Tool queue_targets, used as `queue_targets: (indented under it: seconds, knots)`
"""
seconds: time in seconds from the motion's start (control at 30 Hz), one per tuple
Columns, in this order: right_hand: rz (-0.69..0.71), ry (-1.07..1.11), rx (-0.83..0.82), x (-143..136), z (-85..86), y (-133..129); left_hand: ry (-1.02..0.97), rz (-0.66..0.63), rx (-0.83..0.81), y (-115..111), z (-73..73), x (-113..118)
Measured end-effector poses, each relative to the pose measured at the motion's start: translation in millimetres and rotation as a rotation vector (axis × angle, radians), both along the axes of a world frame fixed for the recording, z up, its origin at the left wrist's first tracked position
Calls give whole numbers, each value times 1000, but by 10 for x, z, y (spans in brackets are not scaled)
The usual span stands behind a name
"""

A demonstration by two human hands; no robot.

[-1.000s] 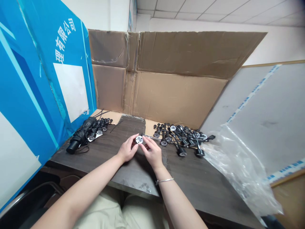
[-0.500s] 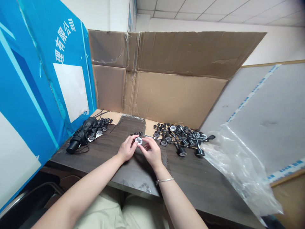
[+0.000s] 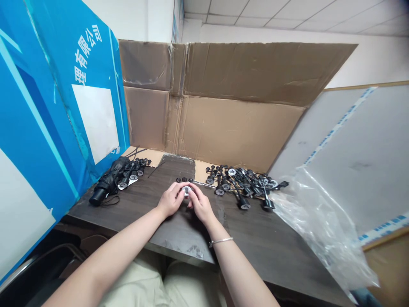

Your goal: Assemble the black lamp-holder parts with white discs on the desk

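Between my two hands, above the middle of the dark table [image 3: 137, 217], is a small round part [image 3: 186, 190] with a white face. My left hand [image 3: 171, 199] pinches it from the left, thumb against its face. From the right, my right hand [image 3: 200, 204] grips the same part with thumb and fingers, a bracelet on its wrist. The fingers cover much of the part, so its rear side is hidden. Just beyond my fingertips, a few small black pieces [image 3: 184, 180] sit in a row on the table.
To the right lies a heap of black parts with white round ends [image 3: 244, 204]. A folded black umbrella [image 3: 107, 183] and more black parts [image 3: 133, 174] lie at the left. Cardboard [image 3: 236, 132] stands behind; clear plastic sheeting [image 3: 319, 221] hangs over the right edge.
My right hand has closed in on the round part, its thumb now over the white face. The part has tilted and dropped slightly, and the small black pieces behind show more fully.
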State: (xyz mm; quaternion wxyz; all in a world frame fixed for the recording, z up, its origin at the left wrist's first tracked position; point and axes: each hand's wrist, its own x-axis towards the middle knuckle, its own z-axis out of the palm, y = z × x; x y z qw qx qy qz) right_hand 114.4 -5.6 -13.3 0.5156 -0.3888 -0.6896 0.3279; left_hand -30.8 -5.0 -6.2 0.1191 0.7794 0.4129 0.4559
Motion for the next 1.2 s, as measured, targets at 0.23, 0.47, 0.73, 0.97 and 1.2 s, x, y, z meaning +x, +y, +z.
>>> queue_targets:
  seconds: [0.23,0.47,0.73,0.97,1.2]
  knots:
    - [5,50,-18,-23,-22,16,26,-38,0,-11,8,5]
    - [-7,58,0,-18,3,5,11,-32,-17,-15,22,13]
    - [-30,38,27,-5,-12,12,9,-24,-32,-4,10,10]
    - [-36,32,31,3,-31,25,29,-53,-39,4,-1,13]
    - [-58,-10,34,-20,-10,3,44,-51,-18,14,-22,17]
